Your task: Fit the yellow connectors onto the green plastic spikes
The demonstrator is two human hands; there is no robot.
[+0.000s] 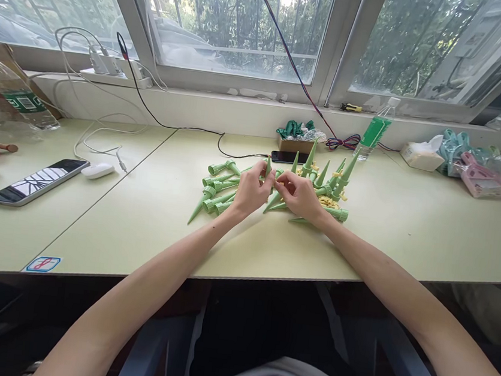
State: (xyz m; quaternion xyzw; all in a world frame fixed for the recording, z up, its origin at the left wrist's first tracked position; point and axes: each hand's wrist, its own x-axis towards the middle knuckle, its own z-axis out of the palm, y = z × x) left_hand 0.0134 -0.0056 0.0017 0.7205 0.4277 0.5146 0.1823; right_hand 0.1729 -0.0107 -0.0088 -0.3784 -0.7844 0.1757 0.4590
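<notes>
Over the middle of the table, my left hand [252,187] is closed around a green plastic spike [268,166], its pointed end upward. My right hand [299,193] meets it from the right, thumb and fingers pinched at the spike's lower part. A bit of yellow shows by those fingertips, too small to make out. Several green spikes [218,201] with ribbed caps lie to the left of my left hand. More green spikes [346,173] stand upright or lie to the right. Among these is a heap of small yellow pieces [329,202], partly hidden by my right hand.
Behind the spikes lie a black phone [290,157] on a cable and a small box [298,145] with green and silvery items. A water bottle [376,130] leans at the back right, near a tissue pack [421,153]. Another phone [36,182] and a white mouse [97,170] lie left.
</notes>
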